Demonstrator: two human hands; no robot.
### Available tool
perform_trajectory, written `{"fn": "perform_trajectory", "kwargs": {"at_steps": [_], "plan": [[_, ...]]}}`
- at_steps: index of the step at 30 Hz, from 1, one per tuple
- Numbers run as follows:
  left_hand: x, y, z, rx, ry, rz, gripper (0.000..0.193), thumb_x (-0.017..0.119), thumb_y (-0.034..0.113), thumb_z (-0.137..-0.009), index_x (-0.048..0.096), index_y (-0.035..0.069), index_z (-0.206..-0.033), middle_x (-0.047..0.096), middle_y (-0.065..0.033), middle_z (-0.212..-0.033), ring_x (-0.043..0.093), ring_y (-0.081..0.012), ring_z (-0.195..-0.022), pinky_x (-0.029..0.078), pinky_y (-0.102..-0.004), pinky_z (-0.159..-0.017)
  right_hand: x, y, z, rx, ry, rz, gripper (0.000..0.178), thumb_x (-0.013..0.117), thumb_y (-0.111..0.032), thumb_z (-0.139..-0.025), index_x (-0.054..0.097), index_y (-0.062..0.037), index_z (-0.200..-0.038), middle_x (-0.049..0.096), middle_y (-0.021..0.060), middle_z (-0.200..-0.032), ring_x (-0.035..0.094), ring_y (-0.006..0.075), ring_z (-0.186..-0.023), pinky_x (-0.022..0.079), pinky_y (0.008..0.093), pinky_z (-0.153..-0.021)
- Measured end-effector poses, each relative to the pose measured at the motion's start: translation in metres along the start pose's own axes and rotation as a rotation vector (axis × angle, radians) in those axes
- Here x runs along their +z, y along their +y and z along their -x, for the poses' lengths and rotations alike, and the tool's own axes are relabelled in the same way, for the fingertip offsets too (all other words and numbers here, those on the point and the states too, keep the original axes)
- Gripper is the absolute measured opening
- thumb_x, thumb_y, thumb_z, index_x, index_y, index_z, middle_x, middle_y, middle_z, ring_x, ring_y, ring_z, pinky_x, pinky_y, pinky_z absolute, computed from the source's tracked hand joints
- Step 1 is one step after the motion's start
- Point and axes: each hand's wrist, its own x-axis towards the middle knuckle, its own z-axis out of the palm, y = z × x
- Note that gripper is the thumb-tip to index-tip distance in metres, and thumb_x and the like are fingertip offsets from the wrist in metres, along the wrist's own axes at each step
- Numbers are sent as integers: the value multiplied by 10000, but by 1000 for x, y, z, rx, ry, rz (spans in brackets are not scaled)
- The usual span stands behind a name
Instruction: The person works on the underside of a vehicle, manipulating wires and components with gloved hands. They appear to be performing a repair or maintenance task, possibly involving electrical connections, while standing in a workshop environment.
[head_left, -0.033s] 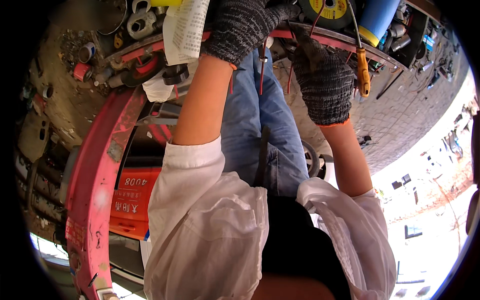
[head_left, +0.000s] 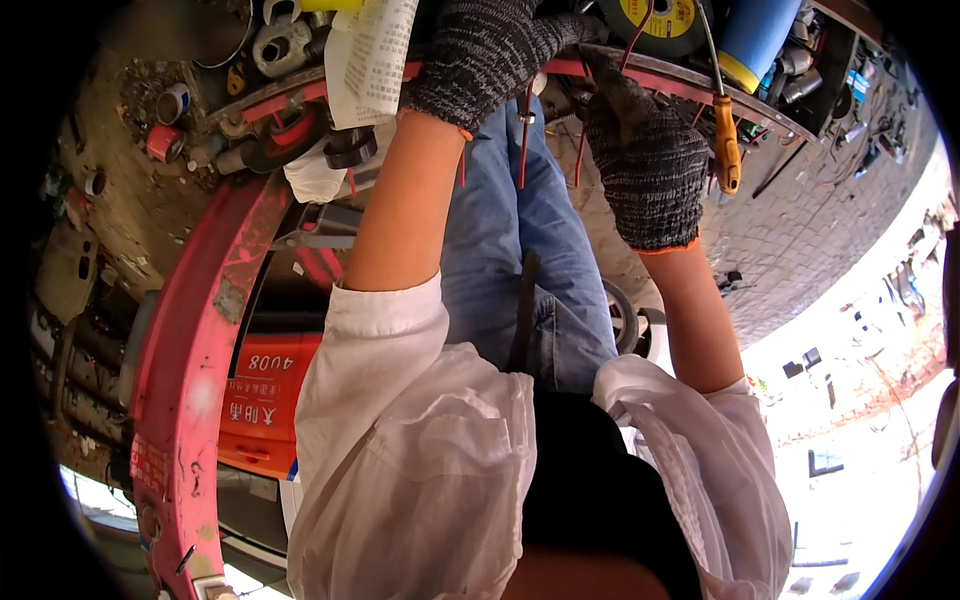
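Observation:
My left hand (head_left: pixel 480 65), in a dark knitted glove with an orange cuff edge, reaches over the red metal rim at the top of the view. Its thumb stretches to the right and its other fingers bend away out of sight. My right hand (head_left: pixel 648 165), gloved alike, is just below that rim with fingers curled upward near the left thumb. What either hand grips is hidden. A screwdriver (head_left: pixel 726 150) with an orange-yellow handle hangs at the rim beside my right hand. Thin red rods (head_left: pixel 523 150) hang down between my hands.
Left of my left hand hangs a printed paper sheet (head_left: pixel 368 70). A grinding disc (head_left: pixel 660 18) and a blue cylinder (head_left: pixel 757 40) lie beyond the rim. A pink-red metal beam (head_left: pixel 185 340) and an orange-red box (head_left: pixel 258 410) are at left. Scattered metal parts lie on both sides.

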Motion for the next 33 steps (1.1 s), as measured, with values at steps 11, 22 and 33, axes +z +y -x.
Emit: {"fn": "perform_trajectory", "kwargs": {"at_steps": [11, 22, 33], "plan": [[3, 1, -1, -112, 38, 162, 307, 781, 89, -868, 746, 15, -1164, 758, -126, -1133, 706, -256, -1039, 546, -374, -951, -17, 13, 12, 191, 151, -614, 369, 711, -55, -961, 695, -82, -1329, 761, 61, -936, 702, 104, -774, 556, 264, -676], [10, -4, 30, 16, 130, 131, 252, 763, 195, -934, 763, 82, -1159, 768, -91, -1083, 734, -225, -971, 583, -355, -891, -23, 24, 23, 369, 202, -1080, 454, 629, -55, -1023, 552, -18, -1469, 703, 51, -929, 655, 85, -778, 535, 228, -688], [17, 37, 80, -338, 87, 336, 262, 754, 89, -936, 747, 14, -1186, 781, -111, -1076, 752, -175, -938, 615, -306, -852, -17, -1, 27, 410, 221, -1317, 348, 610, -51, -1037, 589, 18, -1377, 729, 98, -1065, 710, 159, -995, 587, 303, -863]]}}
